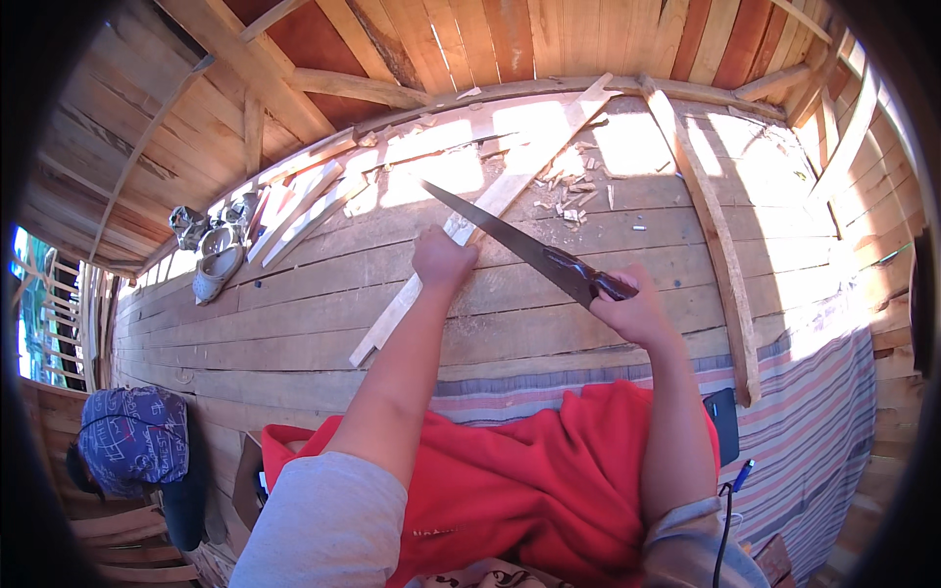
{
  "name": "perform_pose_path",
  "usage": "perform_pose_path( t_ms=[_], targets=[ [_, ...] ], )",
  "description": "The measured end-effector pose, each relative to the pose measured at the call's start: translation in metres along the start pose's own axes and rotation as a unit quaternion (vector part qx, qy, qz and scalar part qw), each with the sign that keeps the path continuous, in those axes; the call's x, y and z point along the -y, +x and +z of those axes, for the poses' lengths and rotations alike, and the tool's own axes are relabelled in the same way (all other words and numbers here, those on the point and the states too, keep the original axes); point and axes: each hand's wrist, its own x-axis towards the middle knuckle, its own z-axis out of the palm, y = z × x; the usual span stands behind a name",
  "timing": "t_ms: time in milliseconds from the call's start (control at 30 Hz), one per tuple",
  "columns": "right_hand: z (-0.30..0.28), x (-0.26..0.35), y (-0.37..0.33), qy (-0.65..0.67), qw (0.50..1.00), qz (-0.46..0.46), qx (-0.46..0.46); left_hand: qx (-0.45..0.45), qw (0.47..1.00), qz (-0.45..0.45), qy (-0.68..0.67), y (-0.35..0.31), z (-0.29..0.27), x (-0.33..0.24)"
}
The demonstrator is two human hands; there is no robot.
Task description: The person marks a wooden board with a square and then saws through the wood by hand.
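A long pale wooden board slants across the floor, with a step cut in its near end. My left hand is closed around it near the middle. My right hand grips the dark handle of a handsaw. The saw's blade points up and left, crossing over the board just beyond my left hand. Whether its teeth touch the wood, I cannot tell. Wood chips lie scattered to the right of the board.
A long beam lies on the right. Clog-like shoes and cut strips are at left. A red cloth covers my lap. Beside it spreads a striped mat. Another person bends over at lower left.
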Motion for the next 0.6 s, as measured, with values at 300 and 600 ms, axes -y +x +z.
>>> perform_pose_path(
  t_ms=[300,600],
  targets=[
    [0.024,0.006,0.029,0.013,0.999,-0.028,0.036,-0.008,0.999,0.047,0.018,-0.003,0.006,-0.006],
    [0.012,0.007,0.013,0.008,0.999,-0.018,0.04,-0.032,0.998,0.049,0.03,-0.002,0.013,0.005]
  ],
)
